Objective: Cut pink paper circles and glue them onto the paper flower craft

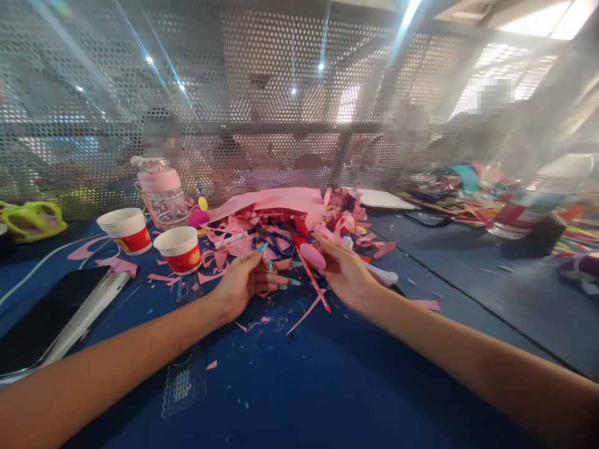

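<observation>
My right hand [345, 272] pinches a pink oval paper piece [312, 256] between thumb and fingers. To its left, my left hand [246, 280] is held over the table with fingers apart, and nothing shows in it. Its nails are long and teal. Just beyond the hands lie dark-blue-handled scissors [279, 244], partly covered by pink paper scraps [227, 234]. A pink and red pencil-like stick [319, 288] slants below the oval, with a thin pink strip [306, 313] beside it. A white tool [381, 274], its kind unclear, is partly hidden behind my right hand.
Pink sheets [281, 199] top the scrap heap. Paper cups [178, 251] and a pink-lidded bottle [161, 190] stand left, near a phone [44, 315]. A clear stencil ruler [185, 386] lies in front. Bottle [526, 209] and craft materials sit right; a perforated metal screen [281, 93] closes the back.
</observation>
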The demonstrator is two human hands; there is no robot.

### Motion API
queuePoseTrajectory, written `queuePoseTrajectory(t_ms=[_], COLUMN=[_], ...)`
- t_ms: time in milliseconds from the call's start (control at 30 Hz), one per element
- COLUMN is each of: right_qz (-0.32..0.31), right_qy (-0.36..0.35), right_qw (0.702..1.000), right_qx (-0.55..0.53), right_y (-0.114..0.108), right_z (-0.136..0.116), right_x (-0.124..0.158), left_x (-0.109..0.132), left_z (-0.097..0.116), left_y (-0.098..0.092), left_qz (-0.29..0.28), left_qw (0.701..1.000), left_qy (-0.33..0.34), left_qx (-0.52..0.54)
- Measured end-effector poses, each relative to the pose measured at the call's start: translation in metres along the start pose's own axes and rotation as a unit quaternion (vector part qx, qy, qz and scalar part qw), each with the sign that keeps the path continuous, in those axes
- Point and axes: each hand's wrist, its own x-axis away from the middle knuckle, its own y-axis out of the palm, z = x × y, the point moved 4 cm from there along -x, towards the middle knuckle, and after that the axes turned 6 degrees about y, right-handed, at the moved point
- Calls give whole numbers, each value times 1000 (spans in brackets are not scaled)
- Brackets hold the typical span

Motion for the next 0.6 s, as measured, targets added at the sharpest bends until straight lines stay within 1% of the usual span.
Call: queuePoseTrajectory(t_ms=[167, 300, 600], right_qz=[15, 9, 6], right_qy=[19, 21, 26], right_qw=[999, 999, 999], right_qx=[-21, -28, -37], right_y=[0, 1, 2], right_z=[1, 1, 2], right_x=[-1, 0, -2], left_x=[-1, -1, 0], left_z=[-2, -1, 0], left_y=[-2, -2, -1], left_qz=[-4, -12, -6], left_qw=[1000, 999, 998], left_qy=[11, 21, 13], left_qx=[16, 38, 58])
